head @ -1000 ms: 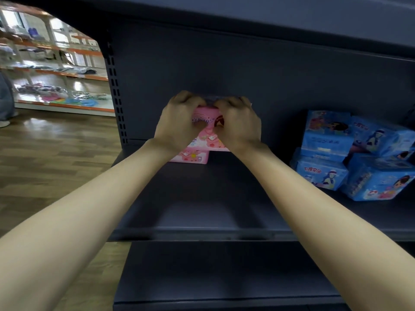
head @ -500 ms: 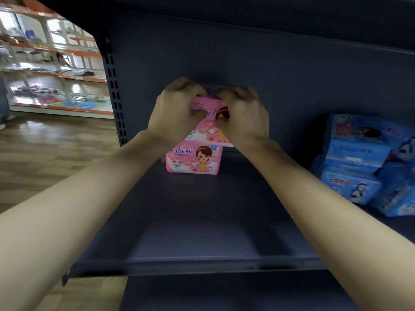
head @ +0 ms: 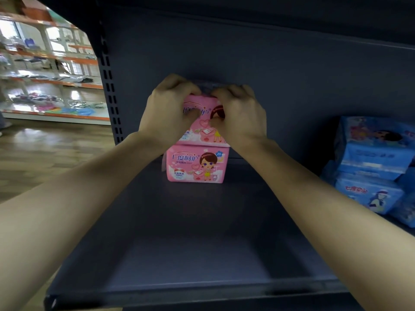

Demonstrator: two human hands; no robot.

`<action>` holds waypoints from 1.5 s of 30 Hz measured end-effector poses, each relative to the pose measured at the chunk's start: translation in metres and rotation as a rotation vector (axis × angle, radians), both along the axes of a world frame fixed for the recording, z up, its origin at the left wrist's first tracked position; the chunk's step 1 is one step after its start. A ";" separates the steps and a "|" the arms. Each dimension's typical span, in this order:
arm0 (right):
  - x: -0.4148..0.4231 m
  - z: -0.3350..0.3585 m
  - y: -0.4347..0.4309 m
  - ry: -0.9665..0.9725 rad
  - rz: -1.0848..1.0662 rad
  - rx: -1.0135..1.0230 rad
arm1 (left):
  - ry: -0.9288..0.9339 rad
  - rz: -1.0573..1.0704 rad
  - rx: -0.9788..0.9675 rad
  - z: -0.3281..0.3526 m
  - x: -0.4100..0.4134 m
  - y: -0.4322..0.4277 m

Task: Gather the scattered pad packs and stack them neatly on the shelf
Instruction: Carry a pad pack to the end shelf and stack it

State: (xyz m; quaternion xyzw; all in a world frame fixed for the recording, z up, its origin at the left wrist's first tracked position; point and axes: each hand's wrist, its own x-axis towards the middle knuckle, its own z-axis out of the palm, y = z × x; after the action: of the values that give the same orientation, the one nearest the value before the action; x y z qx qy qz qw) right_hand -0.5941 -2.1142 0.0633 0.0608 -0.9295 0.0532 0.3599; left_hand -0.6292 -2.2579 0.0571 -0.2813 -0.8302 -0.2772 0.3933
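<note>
L hand (head: 166, 111) & R hand (head: 240, 115) both gripped upper pink pack (head: 203, 129), fingers curled over its top. It sat on lower pink pack (head: 195, 167) at back of shelf (head: 202, 243). We judged: square front edges flush w/ lower pack, press lightly, then release.

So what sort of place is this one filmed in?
Probably a shop, perhaps a small supermarket: a dark metal shelf with a slotted upright, printed pink pad packs and blue pad packs on it, and orange-edged racks of goods across the wood-look floor.
</note>
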 end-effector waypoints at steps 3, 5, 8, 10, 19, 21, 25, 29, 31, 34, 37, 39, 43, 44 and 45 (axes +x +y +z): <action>-0.003 0.002 -0.001 0.007 0.006 0.015 | 0.000 0.008 0.026 0.001 -0.003 0.000; -0.006 0.002 -0.001 0.004 0.010 0.031 | 0.001 0.019 0.040 -0.001 -0.006 0.001; -0.012 -0.002 0.001 0.045 0.031 0.025 | 0.010 0.012 0.041 -0.006 -0.009 0.002; -0.015 -0.006 0.001 0.076 0.046 0.010 | 0.015 0.001 0.045 -0.010 -0.012 0.003; -0.026 -0.016 0.002 0.050 0.039 0.014 | 0.008 -0.021 0.054 -0.023 -0.024 0.008; -0.029 -0.017 0.004 0.028 0.047 0.013 | 0.002 -0.017 0.060 -0.025 -0.026 0.009; -0.035 -0.024 0.005 0.049 0.084 0.027 | -0.001 -0.014 0.039 -0.028 -0.029 0.010; -0.037 -0.037 0.006 0.131 0.130 -0.035 | 0.052 -0.009 0.006 -0.036 -0.030 0.011; -0.032 -0.035 0.004 0.081 0.072 -0.021 | 0.065 0.007 -0.003 -0.041 -0.031 0.010; -0.027 -0.035 0.008 -0.049 -0.026 -0.030 | 0.014 0.036 -0.006 -0.044 -0.029 0.010; -0.026 -0.036 0.009 -0.096 0.003 -0.091 | -0.080 0.062 -0.002 -0.048 -0.024 0.011; -0.024 -0.040 0.010 -0.173 0.005 -0.095 | -0.148 0.072 -0.002 -0.053 -0.021 0.010; -0.020 -0.046 0.013 -0.248 -0.067 0.016 | -0.241 0.078 -0.013 -0.065 -0.016 0.007; -0.020 -0.046 0.014 -0.246 -0.076 0.046 | -0.245 0.071 -0.011 -0.068 -0.015 0.007; -0.020 -0.047 0.014 -0.244 -0.080 0.066 | -0.252 0.062 -0.004 -0.070 -0.014 0.007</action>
State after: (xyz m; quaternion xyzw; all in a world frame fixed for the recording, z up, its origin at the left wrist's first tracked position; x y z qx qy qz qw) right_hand -0.6139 -2.1003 0.0166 0.0285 -0.9692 0.0153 0.2440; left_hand -0.6434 -2.2510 -0.0128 -0.2191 -0.8819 -0.2963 0.2939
